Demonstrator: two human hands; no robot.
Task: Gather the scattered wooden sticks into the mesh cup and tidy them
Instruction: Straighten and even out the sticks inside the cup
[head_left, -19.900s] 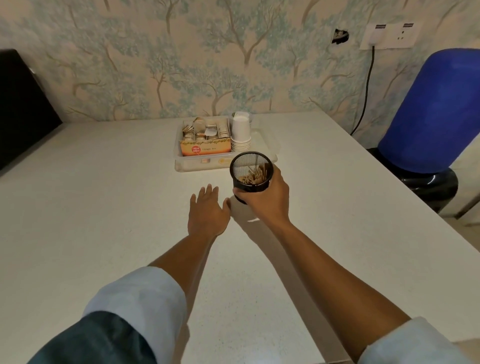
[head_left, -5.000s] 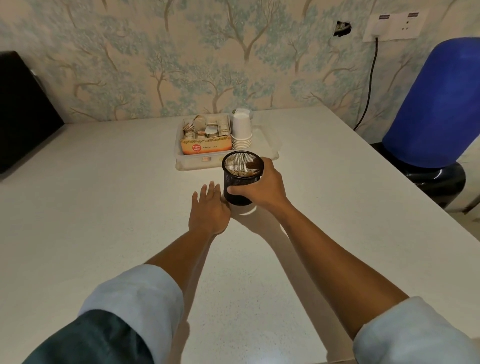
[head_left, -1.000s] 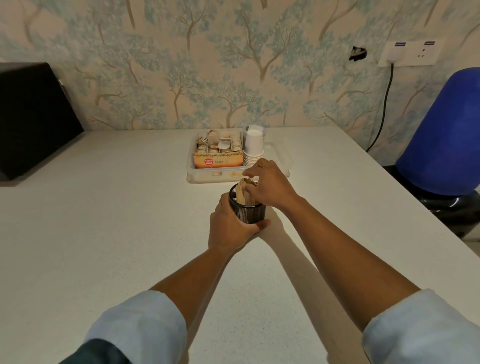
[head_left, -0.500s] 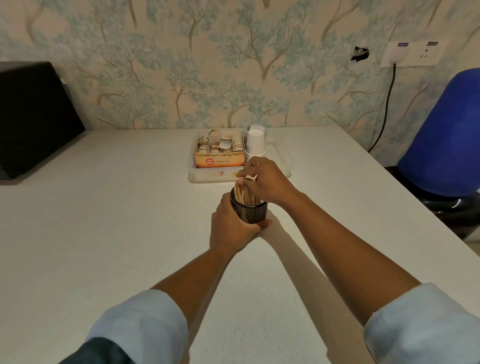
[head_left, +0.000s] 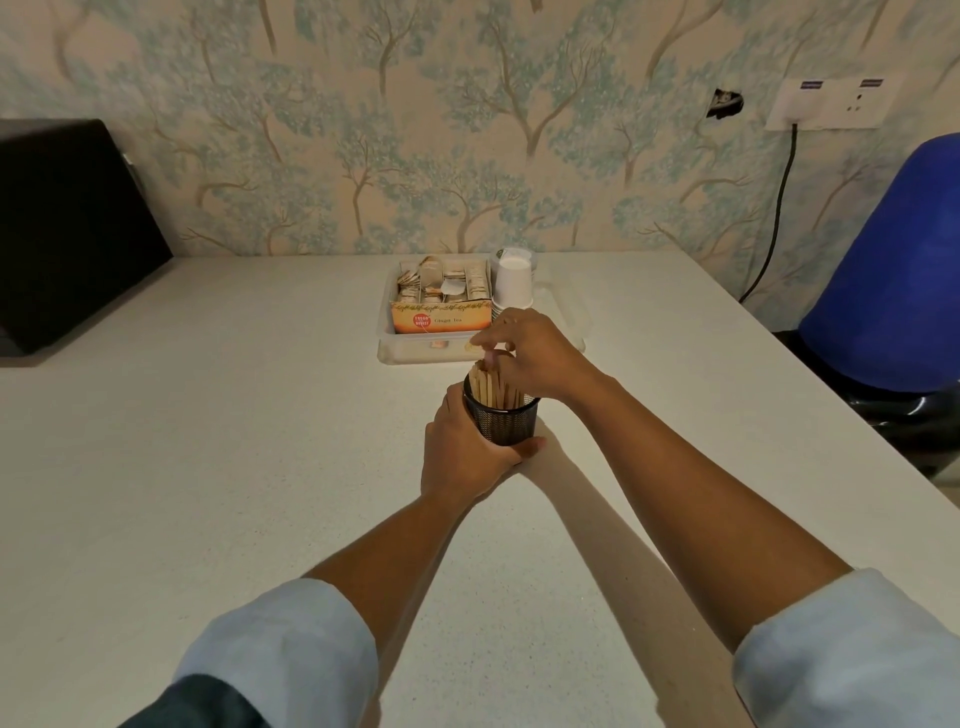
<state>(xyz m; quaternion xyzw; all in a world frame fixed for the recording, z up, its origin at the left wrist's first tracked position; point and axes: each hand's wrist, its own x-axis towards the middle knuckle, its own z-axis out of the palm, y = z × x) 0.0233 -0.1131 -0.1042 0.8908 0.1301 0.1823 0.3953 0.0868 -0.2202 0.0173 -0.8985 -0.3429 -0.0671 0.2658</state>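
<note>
Since earlier, left hand grips mesh cup; right hand pinches, half-hiding sticks.

sticks in mesh cup on table, tray behind

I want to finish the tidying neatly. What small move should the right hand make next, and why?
Probably the right hand should press the tops of the wooden sticks gently down and together. They already stand in the mesh cup, which the left hand steadies on the table, but they lean unevenly. No loose sticks show on the table.
</note>
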